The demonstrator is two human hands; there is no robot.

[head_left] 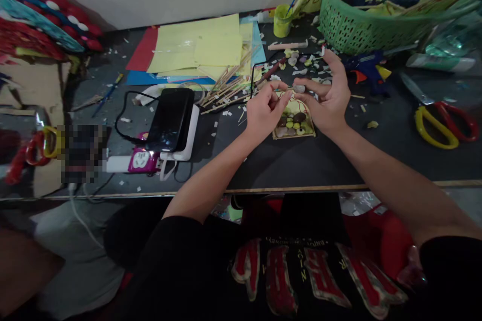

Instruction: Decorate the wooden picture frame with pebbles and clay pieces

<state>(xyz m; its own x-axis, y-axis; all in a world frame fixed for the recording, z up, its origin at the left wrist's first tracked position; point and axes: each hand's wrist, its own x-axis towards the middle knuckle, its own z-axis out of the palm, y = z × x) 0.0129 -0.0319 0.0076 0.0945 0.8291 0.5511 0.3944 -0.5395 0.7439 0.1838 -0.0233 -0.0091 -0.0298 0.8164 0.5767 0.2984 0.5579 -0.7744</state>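
Note:
My right hand [329, 98] pinches a small grey stone [299, 89] between thumb and fingertips. Just left of it, my left hand [265, 108] has its thumb and forefinger drawn close together near the stone; whatever lies between them is too small to make out. Under and between both hands is a small stick-edged yellow panel [294, 133] with dark, green and pale stones on its lower part. Its upper part is partly hidden by my fingers. Behind the hands, more small stones [292, 59] lie among white scraps.
Thin sticks [228, 88] and coloured paper [196, 50] lie behind my left hand. At right are a green basket [372, 32], a blue glue gun [371, 70] and scissors [437, 120]. A phone [171, 120] with cables lies left. A paint pot [282, 21] stands behind.

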